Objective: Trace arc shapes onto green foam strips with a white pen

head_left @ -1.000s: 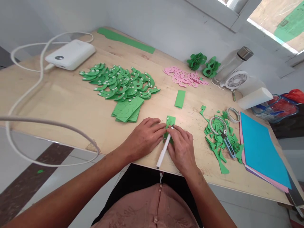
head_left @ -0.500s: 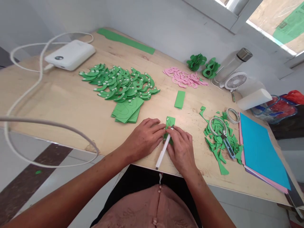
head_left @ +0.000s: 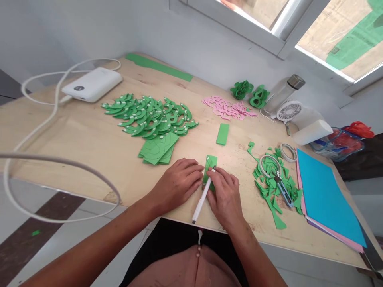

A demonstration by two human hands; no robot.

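A small green paper strip (head_left: 211,161) lies near the table's front edge between my hands. My right hand (head_left: 226,195) is closed on a white pen (head_left: 201,202), whose dark tip points away from me over the strip. The fingers of my left hand (head_left: 181,181) lie flat on the table, their tips at the strip's left edge. Another green strip (head_left: 222,134) lies just beyond. Left of it are a stack of green sheets with drawn curves (head_left: 158,149) and a big pile of green cut-outs (head_left: 152,115) with pale tabs.
Green scraps (head_left: 271,187) lie on the right with scissors (head_left: 283,191) and a tape roll (head_left: 288,152), beside blue paper (head_left: 329,199). Farther back are pink cut-outs (head_left: 229,107), a bottle (head_left: 281,95) and a fan (head_left: 289,111). A white power bank (head_left: 92,84) with a cable stands left.
The camera view has tilted, so the table sits lower in the picture. Both hands stay at the strip, and the pen remains in my right hand.
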